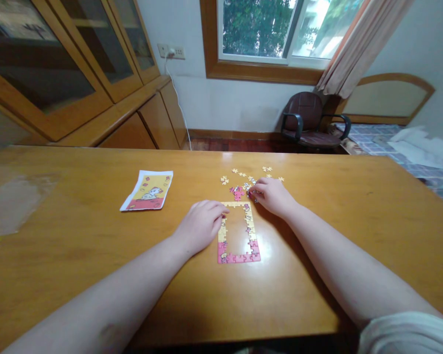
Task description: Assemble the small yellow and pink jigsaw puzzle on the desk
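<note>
A puzzle border [239, 258] of joined pieces, yellow above and pink below, forms an upright rectangle with bare table inside it. My left hand [201, 223] rests at its upper left corner, fingers stretched out over the edge and holding nothing I can see. Just beyond the border's top right corner, my right hand [271, 196] reaches into the loose pieces. Its fingers are bent together around a small, dark pinkish puzzle piece [249, 194], partly hidden by the fingertips. Pink loose pieces [237, 192] lie left of these fingers, and several yellow ones [225, 180] are scattered farther back.
A picture sheet [149, 191] with a white animal on yellow and red lies left of the puzzle. Clear plastic wrapping [16, 201] is at the table's left side. Beyond the wooden table [317, 265] stand a cabinet [133, 125] and an office chair [306, 118].
</note>
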Demonstrator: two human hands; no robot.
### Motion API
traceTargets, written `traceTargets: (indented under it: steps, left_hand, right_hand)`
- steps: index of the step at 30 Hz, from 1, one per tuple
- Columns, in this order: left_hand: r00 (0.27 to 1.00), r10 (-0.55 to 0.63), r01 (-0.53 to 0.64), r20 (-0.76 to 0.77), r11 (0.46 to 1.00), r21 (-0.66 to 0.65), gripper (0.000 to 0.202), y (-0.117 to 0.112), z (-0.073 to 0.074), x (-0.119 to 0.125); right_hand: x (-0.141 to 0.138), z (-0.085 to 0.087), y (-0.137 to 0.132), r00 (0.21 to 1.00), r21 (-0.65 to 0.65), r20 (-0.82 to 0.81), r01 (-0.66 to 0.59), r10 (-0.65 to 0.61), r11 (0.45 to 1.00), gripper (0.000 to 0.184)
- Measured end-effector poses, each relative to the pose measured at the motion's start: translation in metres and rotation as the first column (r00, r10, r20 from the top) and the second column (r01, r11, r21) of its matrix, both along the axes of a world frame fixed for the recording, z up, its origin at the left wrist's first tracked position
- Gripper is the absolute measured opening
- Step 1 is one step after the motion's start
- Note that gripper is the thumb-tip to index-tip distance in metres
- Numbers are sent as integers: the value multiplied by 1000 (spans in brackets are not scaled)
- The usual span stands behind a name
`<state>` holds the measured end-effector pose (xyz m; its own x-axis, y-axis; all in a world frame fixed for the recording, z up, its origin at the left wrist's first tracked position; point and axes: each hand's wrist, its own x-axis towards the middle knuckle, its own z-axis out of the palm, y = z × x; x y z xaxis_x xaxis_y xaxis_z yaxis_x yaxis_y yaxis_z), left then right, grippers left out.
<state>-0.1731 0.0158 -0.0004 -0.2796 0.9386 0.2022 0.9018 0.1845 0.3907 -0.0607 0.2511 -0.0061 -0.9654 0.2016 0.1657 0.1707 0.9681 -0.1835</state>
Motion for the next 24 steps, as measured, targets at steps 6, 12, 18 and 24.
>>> traceTargets:
  steps: [6, 12, 18, 24]
  left_hand:
    - [997, 6, -8, 77, 1000, 17, 23, 1, 0, -11]
    - [993, 29, -35, 111, 998, 45, 24, 0, 0, -14]
    - [995, 2, -6, 97, 999, 43, 23, 1, -1, -12]
    - [995, 28, -32, 93, 999, 41, 24, 2, -2, -12]
  right_hand:
    - [0, 3, -1, 998, 24, -6, -59, 59, 998, 28]
    - [-5, 1, -14, 995, 31, -24, -94, 95, 995, 31]
    - [-7, 3, -18, 987, -9, 4, -158, 158, 987, 27]
    - [-14, -4, -14, 999, 42, -44, 17, -16, 999, 31]
